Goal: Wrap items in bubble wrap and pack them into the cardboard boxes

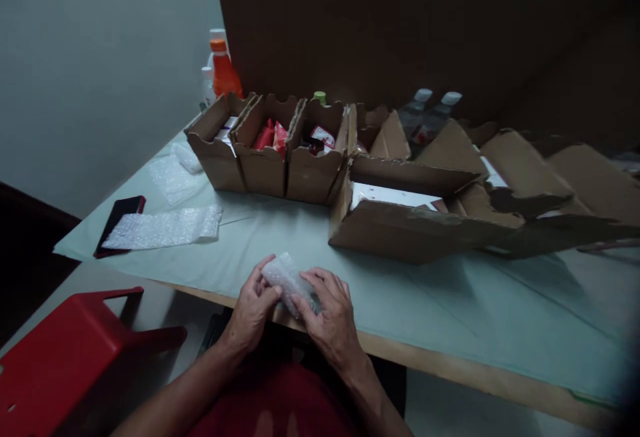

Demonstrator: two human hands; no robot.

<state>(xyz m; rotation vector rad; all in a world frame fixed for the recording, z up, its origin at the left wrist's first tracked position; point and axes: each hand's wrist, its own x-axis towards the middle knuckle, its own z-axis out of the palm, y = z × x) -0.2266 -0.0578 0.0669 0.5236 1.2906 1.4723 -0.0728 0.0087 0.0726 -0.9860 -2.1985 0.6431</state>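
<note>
A small roll of bubble wrap (287, 280) is held between my two hands, just over the front edge of the table. My left hand (254, 307) grips its left end, with the thumb on top. The fingers of my right hand (327, 307) close round its right side. Whether something lies inside the wrap I cannot tell. A flat strip of bubble wrap (165, 227) rests to the left, partly over a dark phone-like slab (120, 214) with a red edge. Behind it lie more clear bubble wrap pieces (175, 174).
Several cardboard bins (263, 174) line the back of the table (270, 224), some holding red packets (273, 136). A wider bin (400, 227) holds a white box (395, 196). An orange bottle (225, 74) and clear bottles (420, 110) stand behind. A red stool (75, 344) is at lower left.
</note>
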